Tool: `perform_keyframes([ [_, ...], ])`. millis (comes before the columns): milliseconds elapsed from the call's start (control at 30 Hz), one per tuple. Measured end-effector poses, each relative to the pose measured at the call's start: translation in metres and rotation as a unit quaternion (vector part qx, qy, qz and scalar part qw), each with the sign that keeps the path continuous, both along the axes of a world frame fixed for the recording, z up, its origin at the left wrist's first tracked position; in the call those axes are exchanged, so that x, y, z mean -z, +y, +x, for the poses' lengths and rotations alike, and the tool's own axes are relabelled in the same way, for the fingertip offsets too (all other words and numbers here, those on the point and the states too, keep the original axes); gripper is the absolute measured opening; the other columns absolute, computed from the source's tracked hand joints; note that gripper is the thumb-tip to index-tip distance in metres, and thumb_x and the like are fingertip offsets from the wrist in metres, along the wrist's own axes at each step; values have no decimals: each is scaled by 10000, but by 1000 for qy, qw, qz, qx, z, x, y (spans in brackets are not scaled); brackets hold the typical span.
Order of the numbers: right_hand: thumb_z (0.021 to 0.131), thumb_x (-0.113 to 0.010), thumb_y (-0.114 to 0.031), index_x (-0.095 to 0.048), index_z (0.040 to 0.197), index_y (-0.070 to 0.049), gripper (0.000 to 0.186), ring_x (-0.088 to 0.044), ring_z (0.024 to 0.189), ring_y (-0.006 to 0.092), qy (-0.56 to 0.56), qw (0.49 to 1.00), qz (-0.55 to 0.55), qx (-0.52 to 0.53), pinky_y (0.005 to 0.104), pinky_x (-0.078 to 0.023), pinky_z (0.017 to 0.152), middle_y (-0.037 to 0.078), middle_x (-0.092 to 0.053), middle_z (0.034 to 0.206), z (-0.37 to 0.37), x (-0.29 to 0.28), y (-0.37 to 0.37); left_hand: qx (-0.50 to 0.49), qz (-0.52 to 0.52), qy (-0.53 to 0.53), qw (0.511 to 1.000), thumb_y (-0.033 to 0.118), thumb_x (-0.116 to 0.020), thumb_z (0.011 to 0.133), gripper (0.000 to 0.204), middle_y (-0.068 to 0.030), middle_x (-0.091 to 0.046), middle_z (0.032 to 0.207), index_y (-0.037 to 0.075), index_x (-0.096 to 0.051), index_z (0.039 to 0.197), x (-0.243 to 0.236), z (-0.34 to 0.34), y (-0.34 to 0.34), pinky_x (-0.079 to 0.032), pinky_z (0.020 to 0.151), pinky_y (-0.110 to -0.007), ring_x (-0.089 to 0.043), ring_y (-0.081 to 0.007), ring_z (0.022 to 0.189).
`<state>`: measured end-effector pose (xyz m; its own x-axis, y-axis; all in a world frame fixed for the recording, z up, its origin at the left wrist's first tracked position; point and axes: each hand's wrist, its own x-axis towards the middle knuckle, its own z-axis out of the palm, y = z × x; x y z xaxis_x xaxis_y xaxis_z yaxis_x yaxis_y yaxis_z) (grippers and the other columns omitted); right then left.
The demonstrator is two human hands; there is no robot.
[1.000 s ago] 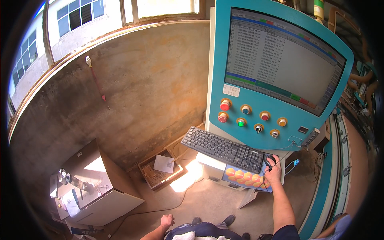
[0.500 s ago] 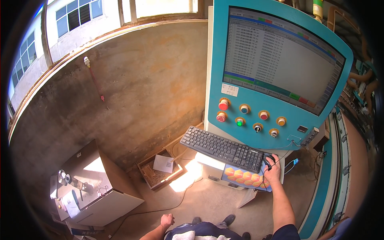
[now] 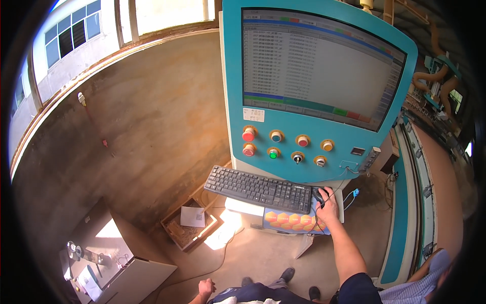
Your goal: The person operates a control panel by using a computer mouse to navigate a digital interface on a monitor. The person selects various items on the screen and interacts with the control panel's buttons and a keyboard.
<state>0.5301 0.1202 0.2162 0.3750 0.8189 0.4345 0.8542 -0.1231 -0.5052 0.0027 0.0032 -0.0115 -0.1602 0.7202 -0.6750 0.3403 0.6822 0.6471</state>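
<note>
Right hand (image 3: 329,202) cupped over black mouse (image 3: 319,196), fingers draped on top, not pinching. Keyboard (image 3: 259,188) just left of grip, long axis left-right. Left hand (image 3: 205,289) low, well apart, loosely curled, holding nothing.

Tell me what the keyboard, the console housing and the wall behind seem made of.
Keyboard: probably matte black plastic, with dull moulded keys. Console housing: likely painted sheet metal, with a smooth, even teal coat and flat panels. Wall: looks like bare plaster or cement, rough, blotchy brown and unpainted.
</note>
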Motion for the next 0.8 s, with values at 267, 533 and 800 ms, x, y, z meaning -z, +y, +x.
perform_keyframes([
  [267,719,-604,-81,-538,1151,-114,438,-491,1148,341,-4,1000,8,12,394,-436,945,109,-444,1319,3,2,-3,-1,23,-29,999,235,-406,820,417,-174,-612,553,-99,-633,717,-7,-1,-1,-491,488,-329,-590,-226,461],
  [533,768,-588,-88,-597,1170,-155,408,-476,1176,335,-7,999,-21,27,377,-424,970,114,-432,1343,-3,0,2,-26,16,-29,999,210,-409,822,396,-184,-593,535,-101,-611,681,17,-6,-4,-494,457,-342,-581,-242,448],
  [800,760,-578,-127,-617,1144,-198,393,-459,1185,315,-2,1000,-16,26,387,-423,971,75,-423,1343,9,9,-1,-17,20,-25,999,196,-394,818,397,-191,-580,523,-114,-597,674,26,-6,-2,-490,440,-348,-564,-257,427],
])
